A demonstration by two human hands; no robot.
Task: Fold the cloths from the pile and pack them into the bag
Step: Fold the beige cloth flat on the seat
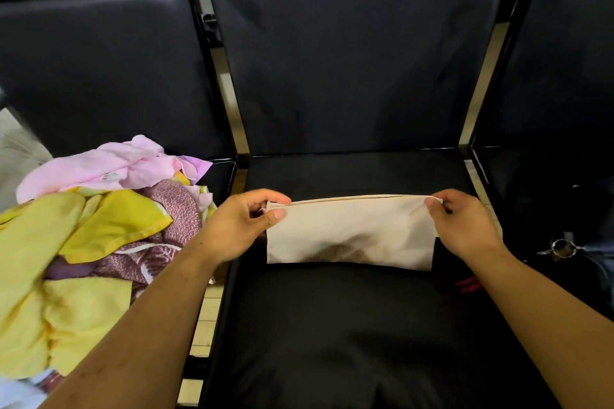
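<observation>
Beige cloth (352,232), folded (seat-laid); left hand (239,226) and right hand (465,222) pinching top corners; risk: uneven pull skews fold

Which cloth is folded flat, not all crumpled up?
The beige cloth, pinched by the left hand and right hand; the pink cloth and yellow cloth lie crumpled.

The left forearm (139,325) and right forearm (548,319) are bare, as are the left hand (237,229) and right hand (466,226). The nails are short. Small dark marks fleck the left forearm at lower left.
</observation>
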